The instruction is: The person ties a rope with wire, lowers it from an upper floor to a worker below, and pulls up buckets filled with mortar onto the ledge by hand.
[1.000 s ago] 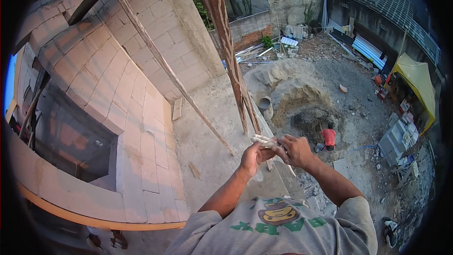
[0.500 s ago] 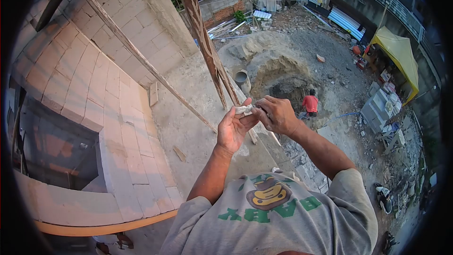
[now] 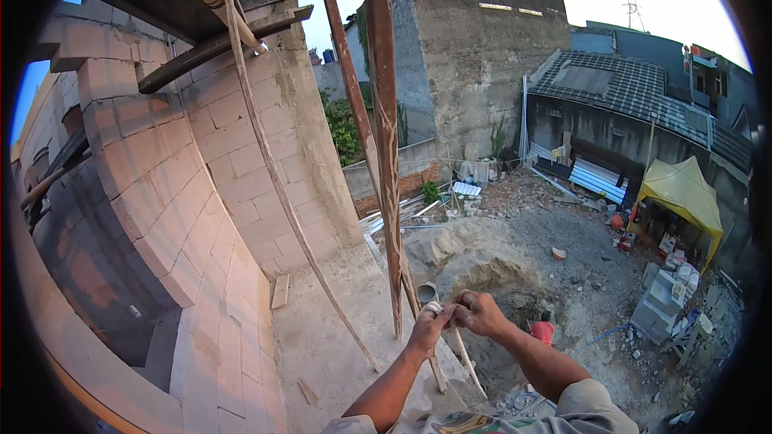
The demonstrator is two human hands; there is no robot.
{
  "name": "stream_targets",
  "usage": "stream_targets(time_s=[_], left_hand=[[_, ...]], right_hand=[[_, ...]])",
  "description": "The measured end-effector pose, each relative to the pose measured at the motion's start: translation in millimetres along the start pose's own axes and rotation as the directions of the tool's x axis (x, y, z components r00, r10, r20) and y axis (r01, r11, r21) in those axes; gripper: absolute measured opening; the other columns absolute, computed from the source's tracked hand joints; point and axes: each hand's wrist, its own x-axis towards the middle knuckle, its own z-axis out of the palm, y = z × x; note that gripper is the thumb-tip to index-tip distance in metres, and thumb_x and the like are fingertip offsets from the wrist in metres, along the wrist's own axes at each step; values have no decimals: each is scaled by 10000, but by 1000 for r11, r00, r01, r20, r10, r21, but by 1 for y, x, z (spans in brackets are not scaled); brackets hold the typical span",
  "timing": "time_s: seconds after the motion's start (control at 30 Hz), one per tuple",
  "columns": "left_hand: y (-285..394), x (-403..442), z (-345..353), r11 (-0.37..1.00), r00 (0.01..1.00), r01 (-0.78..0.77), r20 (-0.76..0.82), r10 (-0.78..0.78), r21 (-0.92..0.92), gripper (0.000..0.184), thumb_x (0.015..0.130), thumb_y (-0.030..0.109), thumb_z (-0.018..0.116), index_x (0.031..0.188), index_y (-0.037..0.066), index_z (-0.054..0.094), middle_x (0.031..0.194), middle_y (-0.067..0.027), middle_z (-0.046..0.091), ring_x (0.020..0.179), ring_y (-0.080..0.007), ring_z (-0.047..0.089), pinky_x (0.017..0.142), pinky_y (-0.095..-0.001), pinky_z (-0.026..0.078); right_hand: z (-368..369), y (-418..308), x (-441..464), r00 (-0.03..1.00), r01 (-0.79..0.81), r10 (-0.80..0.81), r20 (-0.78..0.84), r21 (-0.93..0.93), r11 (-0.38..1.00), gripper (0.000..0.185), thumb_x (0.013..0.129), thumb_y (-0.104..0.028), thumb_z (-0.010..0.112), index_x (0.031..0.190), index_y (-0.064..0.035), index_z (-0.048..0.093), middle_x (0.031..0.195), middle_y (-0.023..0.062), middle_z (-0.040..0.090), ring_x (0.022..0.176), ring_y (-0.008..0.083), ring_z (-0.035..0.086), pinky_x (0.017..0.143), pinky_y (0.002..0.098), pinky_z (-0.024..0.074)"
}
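Observation:
My left hand [image 3: 428, 328] is closed round a small whitish bundle [image 3: 434, 306], of which only the top shows above the fingers. Against it, my right hand [image 3: 478, 313] is pinched, and its fingertips meet those of my left hand; what they hold is too small to make out. Both hands are in front of my chest, high above the ground. Just behind them stand brown slanted poles [image 3: 389, 161], with a thin pale stick [image 3: 469, 362] below my right hand.
A light block wall [image 3: 233, 305] curves along the left. A thin wooden pole [image 3: 281, 169] leans over the concrete slab [image 3: 322, 345]. Below on the right are a person in red [image 3: 543, 330], a yellow canopy [image 3: 683, 193] and stacked blocks [image 3: 663, 305].
The view has tilted up, bringing sky and roofs in. My left hand, earlier partly open under the whitish bundle, has closed round it. My right hand stays against it.

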Motion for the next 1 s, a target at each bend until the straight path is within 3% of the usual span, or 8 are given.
stream_targets(time_s=[0.1, 0.23, 0.4, 0.53, 0.67, 0.73, 0.9, 1.0], left_hand=[[0, -1, 7, 996, 999, 39, -41, -35, 86, 324, 935, 312, 552, 1011, 11, 645, 867, -32, 648, 751, -123, 619, 720, -247, 481], [-17, -4, 7, 999, 1000, 18, -21, -17, 31, 300, 925, 302, 573, 1006, 19, 635, 847, -26, 638, 685, -97, 569, 619, -244, 429], [-33, 1, 8, 988, 999, 42, -24, -46, -146, 250, 907, 282, 604, 995, 49, 627, 787, -2, 609, 624, -62, 515, 544, -212, 382], [-30, 5, 11, 998, 999, 50, -11, -50, -43, 187, 915, 256, 590, 970, 81, 621, 747, 34, 573, 649, -39, 483, 584, -205, 368], [-29, 4, 22, 962, 996, -21, -76, 43, 273, 175, 909, 206, 587, 964, 42, 614, 732, 5, 580, 649, -52, 509, 582, -218, 402], [-21, 2, 23, 887, 995, -76, -27, 99, 456, 201, 901, 210, 595, 962, 19, 606, 746, -7, 590, 678, -63, 537, 604, -226, 430], [-9, -11, 29, 924, 993, -77, -59, 106, 374, 227, 896, 207, 598, 989, 0, 586, 790, -15, 605, 728, -75, 553, 653, -230, 446], [-6, -17, 25, 945, 990, -133, 4, 139, 298, 195, 905, 183, 580, 995, 10, 578, 795, -1, 591, 721, -64, 527, 646, -223, 430]], right_hand=[[-5, 0, -7, 966, -250, 255, -29, 127, 960, 252, 833, -109, 596, 1034, 9, 499, 682, 131, 641, 616, 236, 654, 566, 340, 485], [-15, -20, -21, 999, -39, 41, 5, -219, 975, 393, 822, -148, 625, 1163, -70, 447, 753, 160, 620, 679, 372, 631, 580, 408, 499], [-30, -32, -28, 980, 167, -94, 174, -477, 863, 464, 845, -175, 579, 1270, -99, 408, 1075, 174, 523, 821, 352, 618, 626, 407, 528], [-33, -14, -26, 966, 252, -149, 213, -629, 735, 497, 812, -152, 564, 1285, -93, 420, 1129, 150, 486, 892, 309, 611, 695, 381, 536], [-53, -12, -12, 867, 312, 63, 494, -639, 703, 298, 789, -159, 562, 1070, -62, 583, 1029, 144, 539, 917, 307, 602, 694, 393, 524], [-56, -5, -11, 858, 359, -57, 510, -518, 776, 182, 838, -208, 561, 894, -52, 636, 916, 144, 589, 833, 303, 619, 670, 405, 502], [-54, 12, -6, 807, 281, -78, 586, -264, 923, 305, 904, -295, 539, 815, -30, 662, 737, 119, 630, 690, 256, 633, 618, 379, 485], [-58, -14, -7, 682, -393, 274, 678, 24, 919, 335, 919, -289, 527, 812, -7, 672, 691, 92, 645, 594, 182, 621, 518, 321, 460]])
